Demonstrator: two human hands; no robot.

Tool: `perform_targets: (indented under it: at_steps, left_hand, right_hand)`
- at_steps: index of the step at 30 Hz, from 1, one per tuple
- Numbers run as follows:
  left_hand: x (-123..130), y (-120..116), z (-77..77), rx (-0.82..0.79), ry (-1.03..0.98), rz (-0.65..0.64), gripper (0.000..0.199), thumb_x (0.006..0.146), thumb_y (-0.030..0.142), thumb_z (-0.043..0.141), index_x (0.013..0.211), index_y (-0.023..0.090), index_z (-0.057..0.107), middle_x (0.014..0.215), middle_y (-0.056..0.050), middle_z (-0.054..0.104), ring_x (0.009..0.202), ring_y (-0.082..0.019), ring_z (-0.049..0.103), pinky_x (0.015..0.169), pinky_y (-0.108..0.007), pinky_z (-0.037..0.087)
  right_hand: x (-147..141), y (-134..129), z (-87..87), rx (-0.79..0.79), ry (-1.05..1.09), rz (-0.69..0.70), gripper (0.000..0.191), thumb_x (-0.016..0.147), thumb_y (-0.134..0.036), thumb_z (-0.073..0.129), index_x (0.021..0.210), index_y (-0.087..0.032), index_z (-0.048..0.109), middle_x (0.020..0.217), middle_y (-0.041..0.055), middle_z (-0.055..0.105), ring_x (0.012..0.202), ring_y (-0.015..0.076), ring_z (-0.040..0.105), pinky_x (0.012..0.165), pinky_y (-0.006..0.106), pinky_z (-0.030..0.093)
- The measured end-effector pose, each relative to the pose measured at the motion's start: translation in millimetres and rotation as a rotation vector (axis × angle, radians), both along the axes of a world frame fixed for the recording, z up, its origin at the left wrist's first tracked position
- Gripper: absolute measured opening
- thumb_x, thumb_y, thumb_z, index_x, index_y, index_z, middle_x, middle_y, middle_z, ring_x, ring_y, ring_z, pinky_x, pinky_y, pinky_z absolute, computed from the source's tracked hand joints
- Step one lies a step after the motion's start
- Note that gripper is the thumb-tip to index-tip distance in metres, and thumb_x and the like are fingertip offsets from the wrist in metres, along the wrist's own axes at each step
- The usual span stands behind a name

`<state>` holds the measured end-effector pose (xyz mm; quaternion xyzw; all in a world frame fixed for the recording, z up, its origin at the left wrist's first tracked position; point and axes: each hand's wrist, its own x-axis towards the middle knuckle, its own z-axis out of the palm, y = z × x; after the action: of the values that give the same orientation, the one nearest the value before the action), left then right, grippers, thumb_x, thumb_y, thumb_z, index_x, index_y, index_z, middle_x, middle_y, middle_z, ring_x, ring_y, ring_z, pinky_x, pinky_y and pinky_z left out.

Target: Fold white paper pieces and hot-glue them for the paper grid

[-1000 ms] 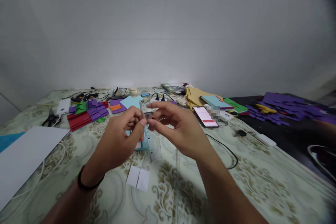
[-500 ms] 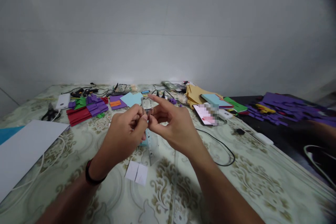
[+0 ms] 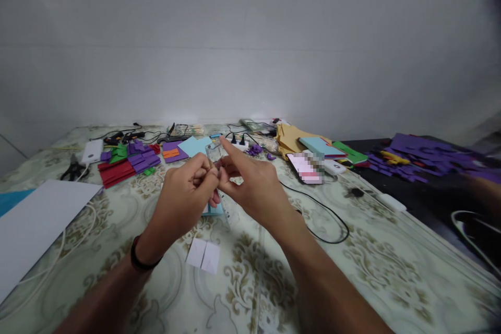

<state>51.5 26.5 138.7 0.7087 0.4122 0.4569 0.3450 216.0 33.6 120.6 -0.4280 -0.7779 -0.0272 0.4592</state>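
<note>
In front of me my left hand point(image 3: 188, 183) and my right hand point(image 3: 256, 181) meet fingertip to fingertip. The left one is closed in a pinch around something small that the fingers mostly hide. My right thumb and fingers press together at the same spot, with the index finger stretched forward. A clear ruler point(image 3: 227, 213) runs behind and below the fingers; whether a hand holds it I cannot tell. Light blue paper point(image 3: 213, 210) shows partly under my left hand. Nearer to me lie two white paper pieces point(image 3: 203, 255), side by side.
Red strips point(image 3: 116, 171), purple strips point(image 3: 144, 159) and pliers point(image 3: 74, 168) lie to the left, near a large white sheet point(image 3: 47, 219). On the right are a phone point(image 3: 305, 168), a black cable point(image 3: 332, 214) and coloured paper stacks point(image 3: 321, 147). Another person's hand point(image 3: 485, 185) shows at the far right.
The ruler has tilted, its far end shifting left and its near end drawing up toward my hands. Both hands have moved slightly left, still pinched together.
</note>
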Motion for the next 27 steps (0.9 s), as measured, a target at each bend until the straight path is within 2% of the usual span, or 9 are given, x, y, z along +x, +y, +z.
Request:
perform_targets:
  at_steps: [4,8,11,14,16,18,23,27]
  left_hand:
    - [0.2,1.2,-1.0,0.004,0.016,0.006,0.017,0.09,0.018,0.055,0.073,0.023,0.052,0.051,0.008,0.066,0.048,-0.012,0.067,0.055,-0.021,0.054]
    - [-2.0,1.6,-0.4,0.009,0.008,-0.005,0.019,0.09,0.016,0.054,0.073,0.023,0.051,0.051,0.009,0.065,0.047,-0.012,0.066,0.054,-0.022,0.052]
    - [-5.3,1.7,0.8,-0.008,-0.023,-0.044,0.018,0.093,0.018,0.055,0.075,0.023,0.053,0.052,0.009,0.064,0.048,-0.012,0.065,0.054,-0.023,0.053]
    - [-8.0,1.2,1.7,-0.01,-0.041,-0.057,0.019,0.095,0.021,0.055,0.076,0.023,0.053,0.053,0.009,0.062,0.049,-0.013,0.064,0.053,-0.024,0.053]
    - [-7.9,0.1,2.0,-0.009,-0.045,-0.05,0.018,0.094,0.019,0.055,0.076,0.023,0.053,0.052,0.009,0.061,0.048,-0.012,0.064,0.052,-0.024,0.053]
    - [-6.1,-1.6,2.1,-0.011,-0.039,-0.043,0.018,0.093,0.017,0.054,0.076,0.023,0.053,0.052,0.009,0.061,0.047,-0.012,0.063,0.052,-0.023,0.053]
    - [-2.4,-4.1,3.1,-0.023,-0.021,-0.034,0.019,0.092,0.019,0.055,0.074,0.023,0.052,0.05,0.008,0.063,0.046,-0.012,0.063,0.05,-0.023,0.053]
    - [-8.2,-1.1,6.2,-0.018,-0.033,-0.064,0.018,0.093,0.017,0.054,0.076,0.023,0.052,0.052,0.009,0.064,0.046,-0.012,0.063,0.051,-0.022,0.052]
  right_hand:
    - [0.6,5.2,-4.3,0.057,-0.065,-0.011,0.057,0.093,-0.012,0.057,0.15,-0.017,0.058,0.1,0.0081,0.084,0.081,0.0203,0.08,0.075,0.03,0.064]
    - [4.7,2.1,0.3,0.053,-0.025,-0.027,0.055,0.092,-0.008,0.054,0.145,-0.016,0.062,0.098,0.0075,0.084,0.076,0.0181,0.078,0.074,0.028,0.062]
    - [8.3,-4.4,10.6,-0.069,0.09,0.085,0.051,0.094,-0.013,0.055,0.144,-0.016,0.064,0.093,0.0042,0.084,0.074,0.0153,0.078,0.075,0.026,0.062]
    - [10.2,-9.8,19.7,-0.235,0.213,0.237,0.051,0.093,-0.018,0.061,0.143,-0.017,0.064,0.099,0.0039,0.084,0.08,0.0156,0.08,0.078,0.026,0.065]
    - [9.9,-11.1,21.3,-0.303,0.25,0.289,0.051,0.092,-0.019,0.064,0.143,-0.017,0.064,0.103,0.0048,0.084,0.082,0.016,0.081,0.08,0.027,0.066]
    - [8.4,-10.6,19.0,-0.312,0.238,0.285,0.051,0.092,-0.018,0.063,0.142,-0.016,0.064,0.101,0.005,0.084,0.081,0.0159,0.08,0.08,0.028,0.065]
    - [5.3,-7.3,12.1,-0.173,0.117,0.09,0.046,0.09,-0.013,0.058,0.135,-0.013,0.07,0.083,0.0034,0.081,0.07,0.0163,0.076,0.074,0.029,0.062]
    - [7.8,-9.5,18.7,-0.236,0.182,0.202,0.043,0.097,-0.017,0.053,0.137,-0.019,0.069,0.086,0.0011,0.082,0.075,0.0144,0.079,0.071,0.024,0.061]
